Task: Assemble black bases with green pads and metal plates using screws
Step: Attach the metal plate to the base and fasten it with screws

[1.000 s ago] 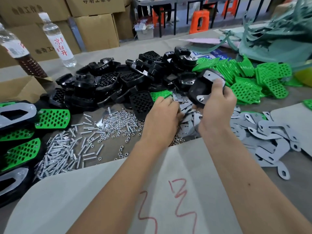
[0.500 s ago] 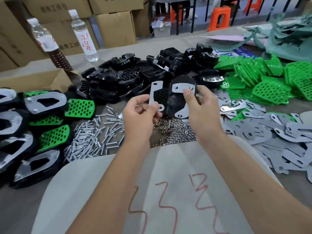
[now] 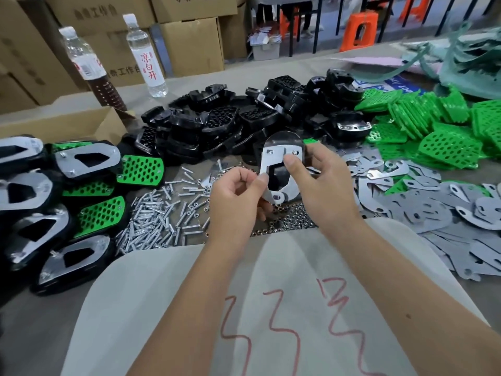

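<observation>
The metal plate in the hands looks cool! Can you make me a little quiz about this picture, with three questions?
1. True or false: the right hand holds a black base up off the table.
2. Which pile lies nearest the left hand? A) screws B) green pads C) water bottles
3. Fill in: the left hand pinches a shiny metal ____ against the base.

Key: 1 true; 2 A; 3 plate.
</observation>
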{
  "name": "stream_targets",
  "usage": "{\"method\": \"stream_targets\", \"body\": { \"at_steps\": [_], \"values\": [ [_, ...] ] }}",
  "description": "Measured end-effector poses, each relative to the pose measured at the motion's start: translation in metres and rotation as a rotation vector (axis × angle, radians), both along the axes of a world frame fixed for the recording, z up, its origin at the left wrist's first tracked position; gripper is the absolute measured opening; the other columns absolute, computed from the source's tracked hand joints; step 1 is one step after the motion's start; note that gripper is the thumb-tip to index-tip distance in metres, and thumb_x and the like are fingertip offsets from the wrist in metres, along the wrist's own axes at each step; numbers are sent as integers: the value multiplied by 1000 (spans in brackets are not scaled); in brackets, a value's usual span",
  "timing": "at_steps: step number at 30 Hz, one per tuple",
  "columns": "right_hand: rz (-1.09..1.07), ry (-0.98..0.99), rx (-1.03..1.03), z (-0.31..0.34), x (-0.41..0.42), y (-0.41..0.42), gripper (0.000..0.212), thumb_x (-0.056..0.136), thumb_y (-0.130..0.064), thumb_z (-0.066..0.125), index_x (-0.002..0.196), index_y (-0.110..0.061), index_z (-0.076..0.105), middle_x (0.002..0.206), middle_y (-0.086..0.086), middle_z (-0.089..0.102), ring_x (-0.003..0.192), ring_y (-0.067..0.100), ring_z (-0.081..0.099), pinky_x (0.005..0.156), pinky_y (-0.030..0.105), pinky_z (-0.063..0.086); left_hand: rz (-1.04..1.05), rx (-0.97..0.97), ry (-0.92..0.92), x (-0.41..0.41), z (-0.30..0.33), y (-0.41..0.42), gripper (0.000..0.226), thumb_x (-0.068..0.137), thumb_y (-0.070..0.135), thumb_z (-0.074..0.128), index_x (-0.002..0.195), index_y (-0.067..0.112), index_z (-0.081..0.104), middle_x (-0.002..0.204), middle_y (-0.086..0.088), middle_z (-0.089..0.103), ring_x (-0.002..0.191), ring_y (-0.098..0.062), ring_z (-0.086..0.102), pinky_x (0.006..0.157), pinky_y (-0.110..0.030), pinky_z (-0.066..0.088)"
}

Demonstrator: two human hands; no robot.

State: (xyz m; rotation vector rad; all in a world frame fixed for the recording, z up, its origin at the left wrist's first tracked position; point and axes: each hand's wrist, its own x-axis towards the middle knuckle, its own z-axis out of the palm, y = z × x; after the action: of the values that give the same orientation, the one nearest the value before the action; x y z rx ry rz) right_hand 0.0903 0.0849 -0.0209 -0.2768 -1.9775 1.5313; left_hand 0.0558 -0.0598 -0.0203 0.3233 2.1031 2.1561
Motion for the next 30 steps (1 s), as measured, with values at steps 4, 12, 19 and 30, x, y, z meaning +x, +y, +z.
{"method": "stream_targets", "body": {
  "at_steps": [4, 12, 19, 30],
  "values": [
    [7, 6, 4, 0, 1, -1, 12, 100, -31, 68, 107, -23, 73, 97, -8, 75, 95, 13, 70, 84, 43, 58, 32, -141, 131, 0, 0, -1, 26, 99, 21, 67, 76, 11, 59, 68, -4, 72, 56, -20, 57, 54, -26, 42],
    [120, -9, -18, -1, 2, -2, 14, 104, -26, 63, 109, -18, 72, 99, -3, 76, 99, 16, 71, 87, 41, 57, 31, -251, 220, -6, 0, -9, 30, 97, 23, 70, 75, 8, 57, 64, -5, 71, 58, -28, 61, 63, -38, 48],
    [136, -25, 5, -2, 2, -2, 14, 103, -27, 64, 106, -16, 72, 95, -2, 76, 92, 18, 71, 81, 38, 58, 63, -264, 276, -11, 0, -16, 39, 85, 27, 85, 63, 7, 61, 44, 7, 45, 43, -8, 33, 47, -18, 28],
    [314, -16, -108, 2, 6, 2, 19, 104, -31, 60, 113, -21, 73, 102, 6, 77, 96, 33, 73, 84, 59, 60, -97, -33, 95, -17, 0, -21, 25, 75, 32, 86, 97, 26, 76, 81, 2, 77, 71, -14, 73, 58, -27, 54]
  ]
}}
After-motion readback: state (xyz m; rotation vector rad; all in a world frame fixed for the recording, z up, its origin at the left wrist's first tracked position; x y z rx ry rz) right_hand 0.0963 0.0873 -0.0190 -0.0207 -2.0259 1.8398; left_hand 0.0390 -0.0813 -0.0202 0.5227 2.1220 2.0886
